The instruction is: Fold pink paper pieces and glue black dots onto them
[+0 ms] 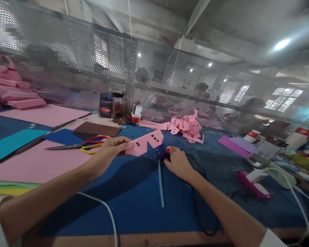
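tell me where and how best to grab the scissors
Probably best by the red handle and yellow handle, coming from above and the right. The scissors lie with their blades pointing left and the handle loops toward the right. The left hand crowds the loops, so it likely needs to move aside first.
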`<state>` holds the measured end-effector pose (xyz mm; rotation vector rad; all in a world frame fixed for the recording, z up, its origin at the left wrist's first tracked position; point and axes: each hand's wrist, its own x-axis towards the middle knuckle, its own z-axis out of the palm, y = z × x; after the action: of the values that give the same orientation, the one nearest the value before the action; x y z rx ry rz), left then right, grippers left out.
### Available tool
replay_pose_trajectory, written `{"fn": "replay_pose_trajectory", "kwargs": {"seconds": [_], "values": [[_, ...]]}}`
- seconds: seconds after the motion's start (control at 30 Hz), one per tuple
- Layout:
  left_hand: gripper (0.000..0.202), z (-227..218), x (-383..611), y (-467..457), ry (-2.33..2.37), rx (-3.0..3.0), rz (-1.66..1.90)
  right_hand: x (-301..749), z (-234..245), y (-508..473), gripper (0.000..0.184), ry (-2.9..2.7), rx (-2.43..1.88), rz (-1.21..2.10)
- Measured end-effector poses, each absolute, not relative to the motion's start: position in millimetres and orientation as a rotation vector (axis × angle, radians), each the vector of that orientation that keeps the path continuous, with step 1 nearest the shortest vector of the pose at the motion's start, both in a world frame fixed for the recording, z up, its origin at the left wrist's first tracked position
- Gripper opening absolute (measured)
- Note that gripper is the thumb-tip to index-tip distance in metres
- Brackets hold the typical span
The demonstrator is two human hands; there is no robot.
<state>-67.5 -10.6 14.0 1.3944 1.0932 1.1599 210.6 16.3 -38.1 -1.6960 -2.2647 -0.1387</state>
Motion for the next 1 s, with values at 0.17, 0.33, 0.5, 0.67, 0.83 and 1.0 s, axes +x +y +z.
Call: {"fn": "replay_pose_trajectory", "kwargs": {"seconds": [0.17, 0.33, 0.5, 0.67, 0.83, 1.0], "values": [[0.024, 11, -70, -12, 1.078, 1.405, 1.149, 207, -35, 13, 0.035, -2.249, -1.653, -0.167], [0.020, 9, -70, -18, 1.033, 1.449, 1.184, 206, -16, 1, 0.028, -2.029, -1.434, 0.036], [0.020, 9, -66, -23, 0.961, 1.465, 1.244, 176, 0, -19, 0.029, -1.636, -1.152, 1.023], [0.020, 16, -56, -32, 0.963, 1.498, 1.263, 143, 9, -35, 0.023, -1.407, -0.819, 1.403], [0.022, 23, -42, -40, 0.976, 1.537, 1.254, 133, 13, -39, 0.018, -1.283, -0.764, 1.395], [0.022, 19, -35, -39, 0.998, 1.555, 1.281, 132, 13, -42, 0.019, -1.229, -0.787, 1.408]]}}
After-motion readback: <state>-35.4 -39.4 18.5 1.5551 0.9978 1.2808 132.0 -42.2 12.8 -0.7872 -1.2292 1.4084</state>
